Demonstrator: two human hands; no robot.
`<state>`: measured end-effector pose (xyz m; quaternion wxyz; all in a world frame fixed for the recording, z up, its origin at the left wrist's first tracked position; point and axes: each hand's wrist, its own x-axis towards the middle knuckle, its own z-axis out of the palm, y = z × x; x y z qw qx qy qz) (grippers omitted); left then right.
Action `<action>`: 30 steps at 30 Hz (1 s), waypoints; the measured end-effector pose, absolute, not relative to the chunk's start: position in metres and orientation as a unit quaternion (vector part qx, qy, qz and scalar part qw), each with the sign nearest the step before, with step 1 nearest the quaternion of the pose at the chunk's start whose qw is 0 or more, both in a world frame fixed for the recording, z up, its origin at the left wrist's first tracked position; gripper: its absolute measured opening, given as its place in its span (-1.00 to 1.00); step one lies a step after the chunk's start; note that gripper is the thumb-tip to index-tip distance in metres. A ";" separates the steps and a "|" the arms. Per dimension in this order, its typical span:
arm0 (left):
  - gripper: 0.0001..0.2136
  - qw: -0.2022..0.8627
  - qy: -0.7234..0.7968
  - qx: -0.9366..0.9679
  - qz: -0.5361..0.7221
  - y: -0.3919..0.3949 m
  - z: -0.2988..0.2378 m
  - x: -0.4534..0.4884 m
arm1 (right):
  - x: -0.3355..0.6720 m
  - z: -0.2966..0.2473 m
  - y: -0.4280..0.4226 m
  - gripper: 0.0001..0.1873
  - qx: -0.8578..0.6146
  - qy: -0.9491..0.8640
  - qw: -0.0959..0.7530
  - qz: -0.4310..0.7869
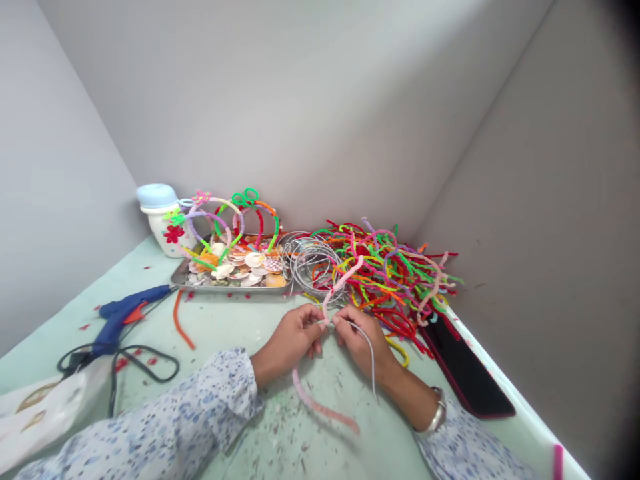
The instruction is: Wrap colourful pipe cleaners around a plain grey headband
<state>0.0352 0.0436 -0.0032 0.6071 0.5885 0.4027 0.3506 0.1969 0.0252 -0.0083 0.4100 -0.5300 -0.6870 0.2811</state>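
Close together over the middle of the table, my two hands meet at a pale pink pipe cleaner and a grey wire. My left hand pinches the pink pipe cleaner where it crosses the wire. Its upper part sticks up toward the back. A pink length also hangs out below my left hand; whether it is the same piece is hidden by the fingers. With thumb and fingertips, my right hand grips the wire just beside the crossing, and the wire's free end curves down over the wrist.
Behind my hands lie a coil of grey wire and a heap of coloured pipe cleaners. A metal tray holds shells and decorated hoops, beside a white bottle. At left rests a blue glue gun; at right, a dark phone-like slab.
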 end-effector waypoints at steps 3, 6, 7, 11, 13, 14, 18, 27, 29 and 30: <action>-0.86 0.604 0.410 0.595 0.336 0.044 -0.002 0.035 | 0.197 -0.009 0.025 -0.82 -0.525 -0.684 0.418 0.286; -0.85 0.606 0.403 0.599 0.333 0.045 -0.002 0.034 | 0.198 -0.009 0.024 -0.86 -0.505 -0.683 0.429 0.307; -0.85 0.606 0.399 0.602 0.334 0.045 -0.002 0.033 | 0.198 -0.008 0.023 -0.85 -0.494 -0.687 0.429 0.316; -0.87 0.597 0.394 0.615 0.332 0.046 -0.004 0.032 | 0.200 -0.007 0.024 -0.83 -0.464 -0.708 0.422 0.326; -0.88 0.593 0.392 0.620 0.333 0.046 -0.005 0.032 | 0.201 -0.008 0.025 -0.82 -0.453 -0.715 0.423 0.323; -0.87 0.591 0.391 0.621 0.334 0.047 -0.006 0.032 | 0.201 -0.008 0.026 -0.82 -0.448 -0.719 0.423 0.321; -0.84 0.590 0.396 0.623 0.327 0.048 -0.007 0.032 | 0.203 -0.009 0.027 -0.81 -0.436 -0.729 0.422 0.316; -0.85 0.617 0.408 0.597 0.312 0.051 -0.003 0.030 | 0.204 -0.016 0.031 -0.75 -0.427 -0.702 0.436 0.367; -0.84 0.626 0.399 0.591 0.315 0.052 -0.002 0.029 | 0.204 -0.014 0.032 -0.76 -0.433 -0.663 0.439 0.426; -0.84 0.631 0.393 0.589 0.316 0.053 -0.002 0.029 | 0.205 -0.012 0.032 -0.77 -0.439 -0.639 0.437 0.456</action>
